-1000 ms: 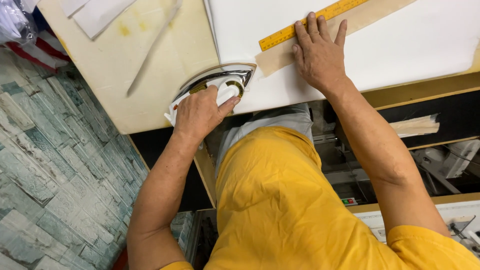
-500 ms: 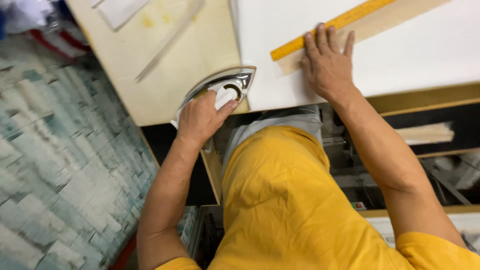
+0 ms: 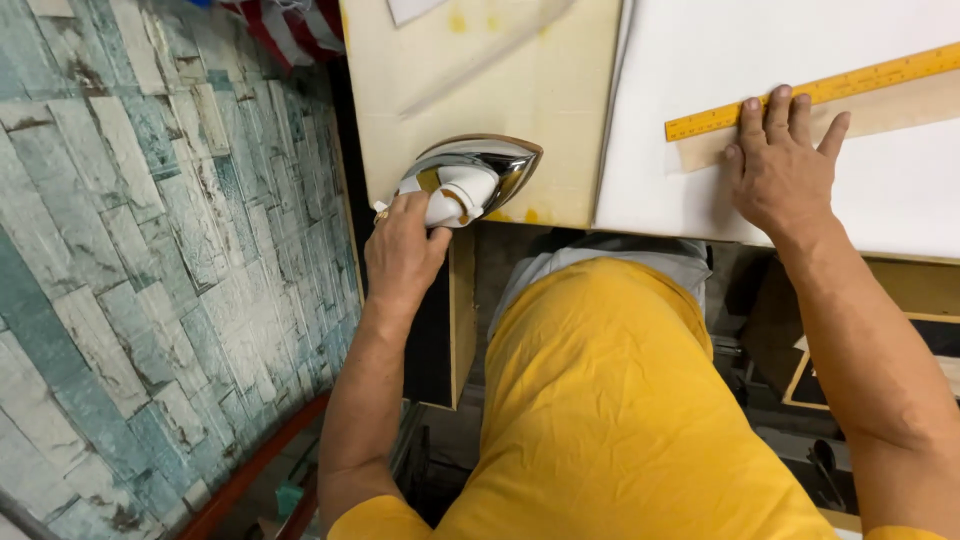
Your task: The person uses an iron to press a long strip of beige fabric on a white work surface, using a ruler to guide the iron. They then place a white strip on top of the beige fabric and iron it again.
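Note:
My left hand (image 3: 402, 252) grips the white handle of a shiny metal clothes iron (image 3: 468, 177), which rests near the front edge of a cream padded table (image 3: 520, 90). My right hand (image 3: 780, 170) lies flat, fingers spread, on a wooden ruler strip (image 3: 880, 115) with a yellow measuring edge (image 3: 830, 90). The ruler lies on a white sheet (image 3: 760, 50) spread over the right part of the table. I wear a yellow shirt (image 3: 610, 410).
A teal and white tiled floor (image 3: 150, 260) fills the left side. Red-and-white striped cloth (image 3: 295, 25) lies at the top by the table. A wooden table leg (image 3: 462, 320) stands under the iron. Shelving and clutter (image 3: 800, 370) sit beneath the table at right.
My left hand has slid the iron leftward, off the edge of the white sheet and onto the cream surface. My right hand stays on the ruler. The camera view has shifted.

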